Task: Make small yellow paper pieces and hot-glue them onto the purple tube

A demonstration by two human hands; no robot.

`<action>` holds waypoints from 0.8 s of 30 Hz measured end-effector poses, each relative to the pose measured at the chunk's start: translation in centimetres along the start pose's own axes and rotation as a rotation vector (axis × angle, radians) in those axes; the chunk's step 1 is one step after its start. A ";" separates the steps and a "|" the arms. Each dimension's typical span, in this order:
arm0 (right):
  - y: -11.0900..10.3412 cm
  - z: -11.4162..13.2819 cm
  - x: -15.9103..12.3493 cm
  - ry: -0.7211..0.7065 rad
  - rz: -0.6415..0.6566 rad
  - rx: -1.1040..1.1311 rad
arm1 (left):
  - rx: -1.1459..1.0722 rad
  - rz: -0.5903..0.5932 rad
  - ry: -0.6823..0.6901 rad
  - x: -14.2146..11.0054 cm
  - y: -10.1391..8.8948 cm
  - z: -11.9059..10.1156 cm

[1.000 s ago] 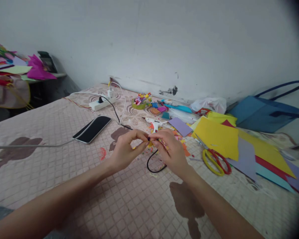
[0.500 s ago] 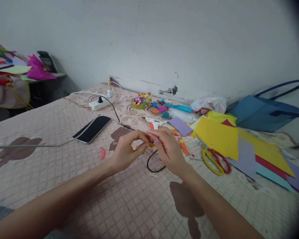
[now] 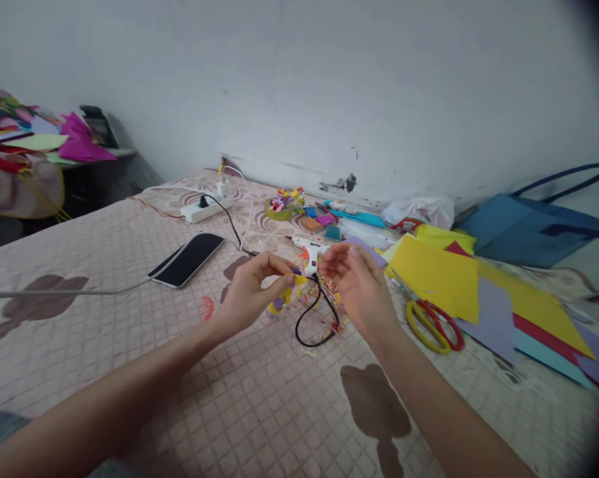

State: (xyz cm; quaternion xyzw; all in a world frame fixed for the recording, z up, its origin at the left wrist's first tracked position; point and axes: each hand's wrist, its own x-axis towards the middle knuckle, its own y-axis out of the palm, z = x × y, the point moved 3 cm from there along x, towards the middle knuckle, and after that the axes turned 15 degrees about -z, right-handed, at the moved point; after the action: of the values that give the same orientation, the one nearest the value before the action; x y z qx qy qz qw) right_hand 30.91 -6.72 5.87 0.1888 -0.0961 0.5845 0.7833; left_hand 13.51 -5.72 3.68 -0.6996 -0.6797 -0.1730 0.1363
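Observation:
My left hand pinches a small yellow and purple craft piece between thumb and fingers. The piece looks like cut paper or foam, but its exact shape is too small to make out. To the right, my right hand is apart from it, palm turned inward, fingers loosely spread and holding nothing I can see. A white hot glue gun lies on the table just beyond and between the hands, and its black cord loops below. Tiny coloured scraps are scattered beneath the hands.
Scissors with yellow and red handles lie right of my right hand, beside yellow sheets. A phone with a cable and a power strip are on the left. A blue bag leans at the wall.
Both hands were together at the small piece. My right hand has since moved off to the right and opened, leaving the yellow and purple piece in my left hand.

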 end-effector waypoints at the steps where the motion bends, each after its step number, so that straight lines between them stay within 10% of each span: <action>1: 0.0 -0.1 0.0 0.007 0.001 -0.014 | -0.020 -0.008 -0.027 0.2 0.0 0.1; 17: 2.1 0.5 -1.3 -0.342 0.077 -0.422 | -0.024 -0.017 -0.021 0.2 0.2 0.4; 24: 1.2 -0.7 -0.4 -0.169 -0.067 -0.185 | -0.050 -0.042 -0.094 0.6 0.1 0.0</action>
State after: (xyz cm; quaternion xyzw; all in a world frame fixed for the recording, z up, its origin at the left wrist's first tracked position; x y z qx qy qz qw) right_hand 29.56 -6.46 5.31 0.1673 -0.2089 0.5285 0.8056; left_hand 13.64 -5.18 3.97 -0.6958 -0.6954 -0.1595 0.0829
